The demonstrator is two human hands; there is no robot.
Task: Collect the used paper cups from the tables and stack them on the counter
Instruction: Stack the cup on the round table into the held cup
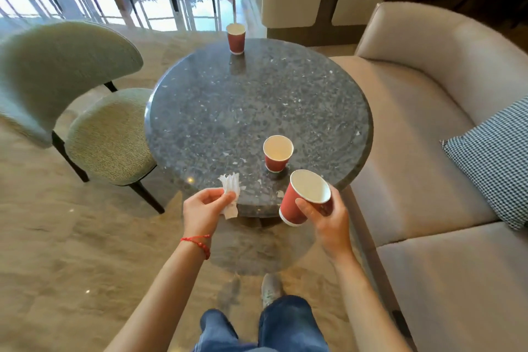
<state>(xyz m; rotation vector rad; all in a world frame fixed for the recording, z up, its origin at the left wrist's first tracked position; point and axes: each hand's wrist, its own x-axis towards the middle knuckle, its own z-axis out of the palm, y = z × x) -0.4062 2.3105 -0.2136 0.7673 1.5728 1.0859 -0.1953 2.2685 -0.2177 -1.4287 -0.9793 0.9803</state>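
Round table [217,111]: right hand [328,217] grips cup [303,197].

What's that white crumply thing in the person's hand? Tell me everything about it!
It looks like a crumpled white paper napkin, thin and soft, with a ragged, creased top edge. The left hand pinches it between thumb and fingers, so it sticks up above them and hangs down below. It is held at the near edge of the round, speckled grey stone table, and whether it touches the tabletop cannot be told.
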